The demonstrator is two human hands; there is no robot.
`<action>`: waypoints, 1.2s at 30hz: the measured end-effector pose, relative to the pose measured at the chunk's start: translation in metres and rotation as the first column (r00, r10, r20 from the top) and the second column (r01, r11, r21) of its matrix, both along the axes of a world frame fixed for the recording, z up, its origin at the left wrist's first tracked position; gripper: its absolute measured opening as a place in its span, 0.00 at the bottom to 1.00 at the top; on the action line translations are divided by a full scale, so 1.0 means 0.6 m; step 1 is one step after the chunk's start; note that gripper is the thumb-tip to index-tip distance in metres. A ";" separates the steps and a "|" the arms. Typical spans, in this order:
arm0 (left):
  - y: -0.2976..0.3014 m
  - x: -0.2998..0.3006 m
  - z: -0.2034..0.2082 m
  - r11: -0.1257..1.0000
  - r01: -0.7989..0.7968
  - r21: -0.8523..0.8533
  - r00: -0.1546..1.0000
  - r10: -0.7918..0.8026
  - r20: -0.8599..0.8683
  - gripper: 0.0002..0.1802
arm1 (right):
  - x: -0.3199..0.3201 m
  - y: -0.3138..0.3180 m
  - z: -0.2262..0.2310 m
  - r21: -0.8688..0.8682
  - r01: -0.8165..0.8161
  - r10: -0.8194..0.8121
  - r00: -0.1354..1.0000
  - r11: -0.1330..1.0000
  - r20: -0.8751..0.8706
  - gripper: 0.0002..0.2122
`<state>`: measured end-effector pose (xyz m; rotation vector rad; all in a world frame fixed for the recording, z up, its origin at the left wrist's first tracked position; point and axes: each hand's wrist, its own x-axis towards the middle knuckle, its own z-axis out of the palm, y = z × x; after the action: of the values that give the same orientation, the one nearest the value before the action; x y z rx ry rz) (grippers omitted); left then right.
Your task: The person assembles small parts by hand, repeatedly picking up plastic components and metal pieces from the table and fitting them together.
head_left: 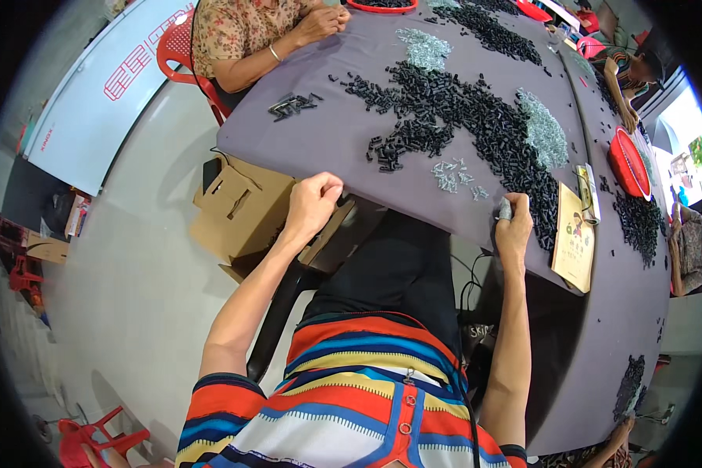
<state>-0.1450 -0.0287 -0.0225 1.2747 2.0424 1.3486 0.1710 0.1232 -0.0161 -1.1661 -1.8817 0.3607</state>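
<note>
My left hand [313, 201] is curled shut at the near edge of the grey table [351, 148]; whether it holds anything is hidden. At the same edge further right, my right hand [513, 222] has its fingertips on the cloth, pinching something small and silvery beside the black pile. A long heap of small black plastic parts [476, 117] runs across the table ahead of me. A little cluster of silvery metal pieces [454, 176] lies between my hands, with bigger silvery heaps [544, 132] beyond it.
A cardboard box [238, 207] stands on the floor to my left. A tan booklet [576, 238] and red baskets [628, 164] lie at right. One person sits opposite on a red chair [181, 56]; other people work at the far right.
</note>
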 end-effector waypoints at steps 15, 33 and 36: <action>0.170 -0.009 0.028 0.994 0.000 -0.108 0.936 -0.038 -0.349 0.08 | -0.002 -0.018 -0.008 -0.112 0.001 -0.017 0.989 0.994 -0.149 0.10; 0.172 -0.008 0.030 0.987 -0.037 -0.157 0.962 -0.007 -0.272 0.12 | 0.005 -0.011 -0.025 -0.079 -0.023 0.017 0.997 0.997 -0.069 0.14; 0.180 -0.007 0.037 0.981 -0.008 -0.193 0.967 -0.041 -0.252 0.13 | 0.003 -0.012 -0.023 -0.066 -0.026 0.022 0.998 0.997 -0.050 0.13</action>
<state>-0.1493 0.0795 -0.0002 1.4345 2.2629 0.9914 0.1728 0.1157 -0.0300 -1.1692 -1.8547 0.4649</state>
